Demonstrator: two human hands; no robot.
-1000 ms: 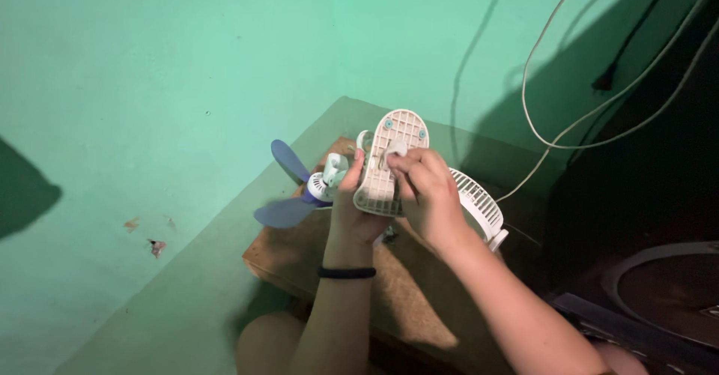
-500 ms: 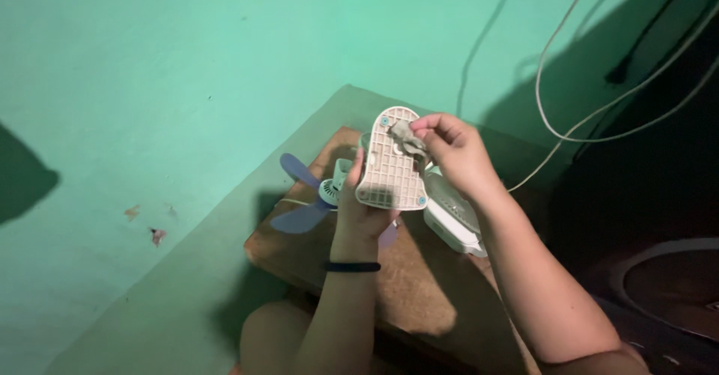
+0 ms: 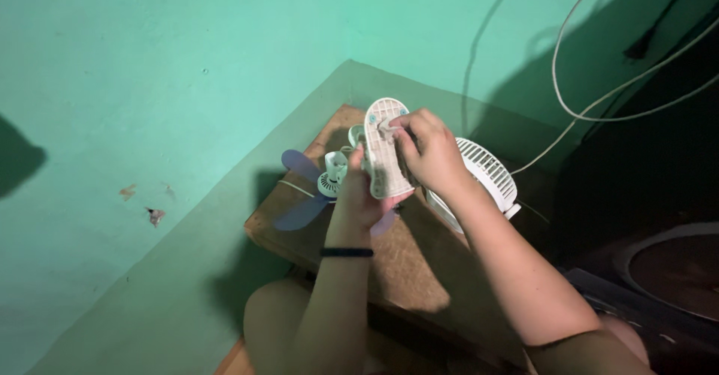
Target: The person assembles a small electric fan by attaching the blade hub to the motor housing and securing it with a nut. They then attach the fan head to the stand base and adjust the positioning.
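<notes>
Left hand (image 3: 359,195) has its grip closed round the lower end of the fan base (image 3: 383,150), a white grid-patterned plastic piece, flat underside turned up and toward the right hand. It is held in the air above the counter (image 3: 419,270), tilted on edge. Black band (image 3: 346,252) on the left wrist.

Right hand (image 3: 428,150) sits against the upper part of the base, fingertips pinched shut on a small greyish wad (image 3: 389,126), cloth or tissue, can't tell which, pressed to the grid near the top.

Behind the left hand, joined to the base: fan motor hub (image 3: 332,179) with blue blades (image 3: 299,191) sticking out left, also off the counter.

White round fan grille (image 3: 487,173) lies on the counter just right of the right hand, partly hidden by the forearm.

Counter is a brown board, set in the corner of green walls. White cable (image 3: 599,113) hangs along the right wall. Dark round object (image 3: 674,270) at far right, too dim to identify.
</notes>
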